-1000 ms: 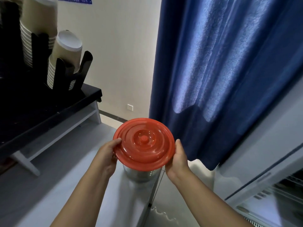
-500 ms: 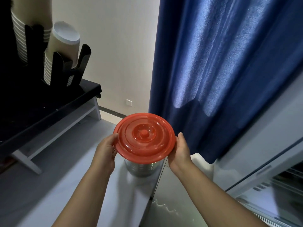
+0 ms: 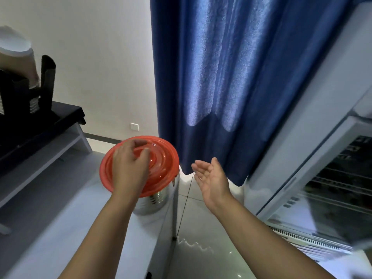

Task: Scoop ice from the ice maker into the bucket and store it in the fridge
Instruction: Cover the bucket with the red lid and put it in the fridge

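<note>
A round red lid (image 3: 164,171) sits on top of a shiny steel bucket (image 3: 156,200), which stands at the right edge of a white counter (image 3: 60,228). My left hand (image 3: 128,170) lies over the lid's middle, with fingers and thumb curled at its centre knob. My right hand (image 3: 211,178) hangs apart from the lid on its right, palm turned in, fingers relaxed and empty. The white fridge (image 3: 298,141) stands at the right; wire shelves (image 3: 340,178) show inside. The bucket's contents are hidden by the lid.
A blue curtain (image 3: 221,77) hangs behind the bucket and beside the fridge. At the left, a black cup holder (image 3: 22,93) with paper cups stands on a dark raised shelf (image 3: 66,115). Tiled floor (image 3: 201,248) lies between the counter and the fridge.
Both hands left the lid's rim. My left hand moved onto the lid's centre; my right hand came off and opened to the right. The view swung right toward the fridge.
</note>
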Demonstrator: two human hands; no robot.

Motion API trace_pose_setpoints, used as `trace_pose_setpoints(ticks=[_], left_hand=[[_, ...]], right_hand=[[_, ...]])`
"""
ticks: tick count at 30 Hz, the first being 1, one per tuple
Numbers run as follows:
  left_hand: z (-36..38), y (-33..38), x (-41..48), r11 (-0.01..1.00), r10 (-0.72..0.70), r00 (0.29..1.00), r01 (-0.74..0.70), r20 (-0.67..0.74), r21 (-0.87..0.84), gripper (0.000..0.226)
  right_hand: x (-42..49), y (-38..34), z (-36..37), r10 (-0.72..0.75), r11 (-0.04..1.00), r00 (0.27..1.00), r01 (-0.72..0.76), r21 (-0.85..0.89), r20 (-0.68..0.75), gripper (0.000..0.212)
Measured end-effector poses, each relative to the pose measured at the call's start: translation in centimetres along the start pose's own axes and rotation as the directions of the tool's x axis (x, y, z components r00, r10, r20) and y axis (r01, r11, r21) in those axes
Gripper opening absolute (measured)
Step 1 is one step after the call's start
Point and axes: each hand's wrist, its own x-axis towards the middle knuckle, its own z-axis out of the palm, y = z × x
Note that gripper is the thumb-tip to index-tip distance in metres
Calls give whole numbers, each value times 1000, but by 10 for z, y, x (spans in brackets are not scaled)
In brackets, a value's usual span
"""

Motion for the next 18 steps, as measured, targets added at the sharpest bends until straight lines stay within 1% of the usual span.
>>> trace_pose_setpoints(ticks=[2,5,10,12,14,18], left_hand=[[26,14,-8,999,35,997,-32,66,-42,20],[64,33,-23,990,62,986,-40,155,-138,28],[135,68,-44,985,95,963,-55,253,-161,23],[173,87,-52,985,118,943,-72,312,-155,22],[210,105,-59,981,120,919,-53,376,-184,22],[289,146,-77,966,174,861,-54,477,-254,17]], right_hand=[[-2,-13,-15,-17,1000,1000,17,4,-13,50],[-1,-35,-44,-29,1000,999,28,-12,-29,49],[2,-78,-106,-91,991,994,84,-101,-67,35],[2,-99,-137,-138,985,986,127,-119,-91,28],[2,-121,-168,-175,979,977,159,-131,-120,21],[3,-170,-237,-243,966,952,221,-134,-186,18]])
